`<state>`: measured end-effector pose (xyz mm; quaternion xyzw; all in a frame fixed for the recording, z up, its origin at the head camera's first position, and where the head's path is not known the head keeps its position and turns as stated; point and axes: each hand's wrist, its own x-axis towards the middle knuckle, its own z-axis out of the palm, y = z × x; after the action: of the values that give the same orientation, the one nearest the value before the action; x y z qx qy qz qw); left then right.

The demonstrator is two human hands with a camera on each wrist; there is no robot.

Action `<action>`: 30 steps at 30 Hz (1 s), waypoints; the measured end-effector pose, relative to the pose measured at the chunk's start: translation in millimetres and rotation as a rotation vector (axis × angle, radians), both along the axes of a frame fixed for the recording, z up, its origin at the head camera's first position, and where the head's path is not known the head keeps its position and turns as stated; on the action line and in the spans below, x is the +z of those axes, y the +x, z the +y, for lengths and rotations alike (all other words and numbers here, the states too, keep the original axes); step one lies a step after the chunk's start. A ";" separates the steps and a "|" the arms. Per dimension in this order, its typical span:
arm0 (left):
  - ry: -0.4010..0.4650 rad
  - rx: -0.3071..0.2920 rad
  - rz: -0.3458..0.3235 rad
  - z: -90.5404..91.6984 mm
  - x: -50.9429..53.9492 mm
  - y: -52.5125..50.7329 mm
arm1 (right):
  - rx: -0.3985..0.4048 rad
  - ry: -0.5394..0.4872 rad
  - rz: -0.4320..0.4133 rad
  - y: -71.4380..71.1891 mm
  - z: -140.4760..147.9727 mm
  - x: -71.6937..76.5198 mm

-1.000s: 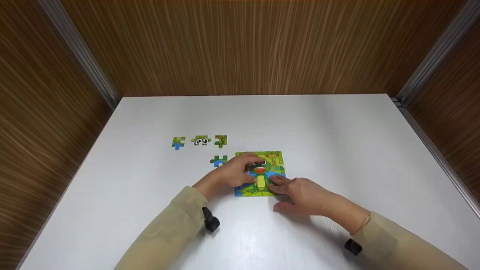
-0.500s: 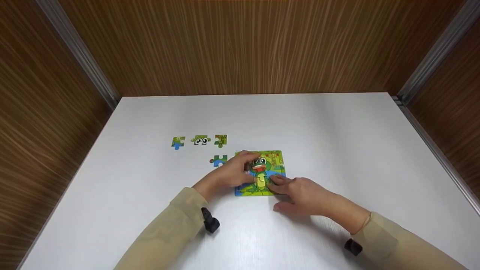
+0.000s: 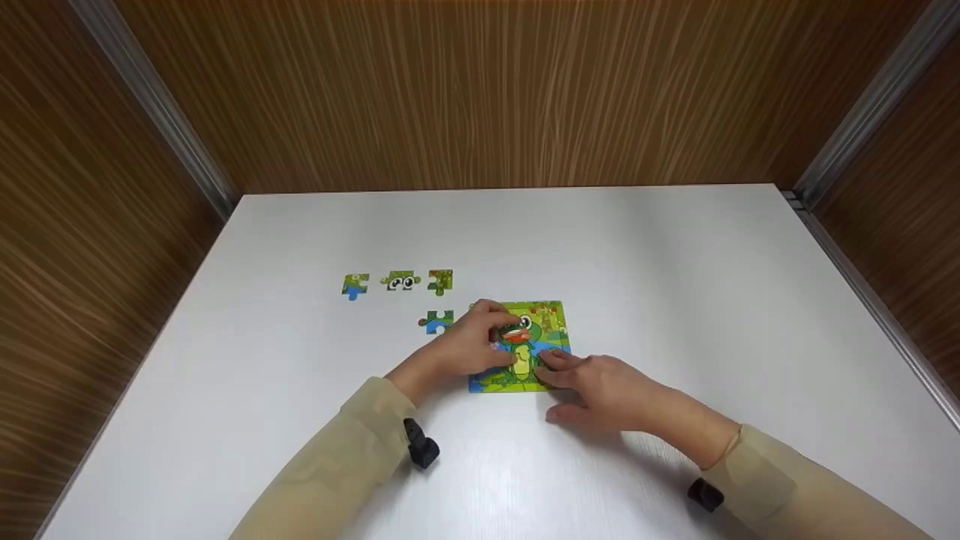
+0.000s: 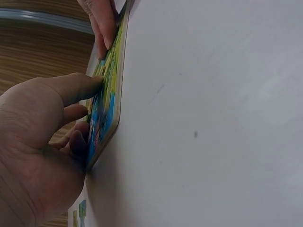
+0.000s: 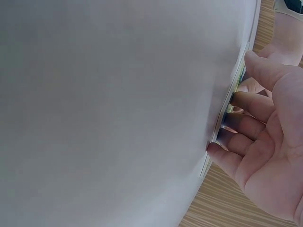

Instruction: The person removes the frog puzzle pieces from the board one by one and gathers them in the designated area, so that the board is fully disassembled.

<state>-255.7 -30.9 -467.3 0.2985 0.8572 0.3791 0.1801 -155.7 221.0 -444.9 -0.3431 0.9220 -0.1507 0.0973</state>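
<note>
Head view: half-curled left hand [image 3: 469, 346] pinches a red-mouthed green jigsaw piece [image 3: 517, 335]; loosely extended right hand [image 3: 600, 390] rests on the square frog-printed board [image 3: 553, 319], whose slipping could jam the piece.

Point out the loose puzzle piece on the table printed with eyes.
Middle piece of the far row; left piece, right piece and nearer piece show no eyes.

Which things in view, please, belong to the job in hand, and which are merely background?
Likely part of the job:
frog jigsaw
four loose jigsaw pieces
left hand
right hand

Merely background:
white table
wood-grain panels
black wrist devices
</note>
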 end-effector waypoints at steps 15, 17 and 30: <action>0.012 0.000 -0.018 0.6 -0.3 0.8 | 0.004 -0.003 0.006 0.1 0.1 -0.8; 0.018 -0.009 -0.016 -0.2 0.7 0.5 | 0.002 0.000 0.005 0.4 0.1 -0.1; 0.082 -0.002 -0.038 -2.5 2.3 -2.1 | 0.003 0.008 0.005 -0.4 -0.1 0.6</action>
<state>-257.8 -33.4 -465.0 0.2991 0.8370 0.4195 0.1844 -156.2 221.0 -444.3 -0.3445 0.9223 -0.1459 0.0965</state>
